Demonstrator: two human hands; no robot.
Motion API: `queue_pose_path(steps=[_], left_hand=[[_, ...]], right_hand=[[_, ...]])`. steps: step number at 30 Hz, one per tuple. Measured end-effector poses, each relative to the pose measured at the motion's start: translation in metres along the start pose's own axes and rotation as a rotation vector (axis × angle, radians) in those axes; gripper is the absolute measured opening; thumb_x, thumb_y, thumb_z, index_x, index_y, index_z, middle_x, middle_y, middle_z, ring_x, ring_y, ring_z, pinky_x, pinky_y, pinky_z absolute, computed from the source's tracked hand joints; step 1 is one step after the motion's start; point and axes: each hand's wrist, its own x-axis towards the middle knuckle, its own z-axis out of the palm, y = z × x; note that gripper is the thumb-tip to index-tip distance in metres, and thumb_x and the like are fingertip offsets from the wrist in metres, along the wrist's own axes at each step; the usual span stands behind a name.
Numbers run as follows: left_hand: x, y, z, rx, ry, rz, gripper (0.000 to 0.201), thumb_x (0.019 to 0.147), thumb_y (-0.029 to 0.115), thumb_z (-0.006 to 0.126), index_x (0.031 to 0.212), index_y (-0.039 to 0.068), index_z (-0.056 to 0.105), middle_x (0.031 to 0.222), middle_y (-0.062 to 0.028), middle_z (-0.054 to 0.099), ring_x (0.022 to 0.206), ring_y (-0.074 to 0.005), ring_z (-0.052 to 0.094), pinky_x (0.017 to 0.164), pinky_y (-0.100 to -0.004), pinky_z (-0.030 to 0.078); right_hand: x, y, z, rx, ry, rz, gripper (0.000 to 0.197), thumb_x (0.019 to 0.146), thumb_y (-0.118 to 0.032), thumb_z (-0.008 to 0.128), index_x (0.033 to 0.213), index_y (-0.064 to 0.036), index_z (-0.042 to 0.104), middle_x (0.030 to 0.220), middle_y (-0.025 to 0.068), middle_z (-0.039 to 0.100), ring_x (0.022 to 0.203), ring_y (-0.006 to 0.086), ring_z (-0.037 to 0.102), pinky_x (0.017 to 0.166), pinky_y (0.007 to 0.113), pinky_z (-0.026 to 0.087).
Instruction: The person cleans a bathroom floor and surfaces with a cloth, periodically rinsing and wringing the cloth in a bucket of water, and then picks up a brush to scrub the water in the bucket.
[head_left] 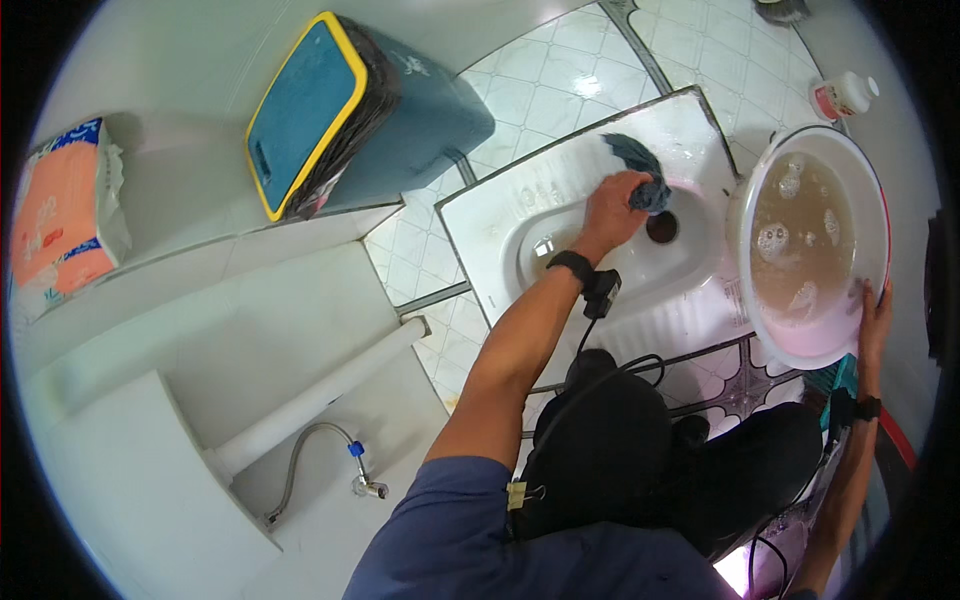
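"Cloth, dark blue-grey, crumpled: location?"

"Over the white ceramic squat toilet, beside its dark round drain hole. Left hand: fingers clenched on the cloth."

"Right hand?"

"Fingers grasping the rim of a round white plastic-looking basin, red along one edge, standing just beside the toilet and holding murky brown water with white foam."
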Motion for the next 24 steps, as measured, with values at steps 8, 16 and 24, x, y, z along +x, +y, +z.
queue_pose_path(steps=[8,16,24], left_hand=[[-0.125,-0.065,-0.157,-0.128,0.351,-0.467,0.053,0.071,-0.003,0.065,0.123,0.005,0.056,0.115,-0.0080,0.061,0.105,-0.0166,0.057,0.090,-0.0287,0.047],[-0.153,-0.134,-0.142,0.805,0.638,-0.546,0.053,0.068,0.016,0.066,0.118,0.002,0.055,0.107,-0.0183,0.061,0.099,-0.0389,0.056,0.086,-0.0490,0.045],[-0.052,-0.068,-0.059,0.531,0.392,-0.369,0.051,0.069,0.011,0.065,0.118,0.006,0.055,0.112,-0.0170,0.059,0.105,-0.0380,0.055,0.091,-0.0441,0.045]], right_hand=[[-0.010,-0.022,0.000,0.002,0.073,0.006,0.045,0.098,-0.031,0.052,0.132,-0.0019,0.046,0.121,0.0128,0.056,0.104,0.0191,0.055,0.089,0.031,0.044],[-0.015,-0.038,-0.003,-0.028,0.049,0.039,0.041,0.098,-0.029,0.051,0.129,-0.0020,0.048,0.109,0.0097,0.057,0.092,0.0161,0.054,0.082,0.029,0.045],[-0.015,-0.044,0.002,-0.014,0.069,0.009,0.040,0.098,-0.028,0.051,0.129,-0.0017,0.048,0.106,0.0112,0.059,0.089,0.0163,0.056,0.078,0.030,0.047]])
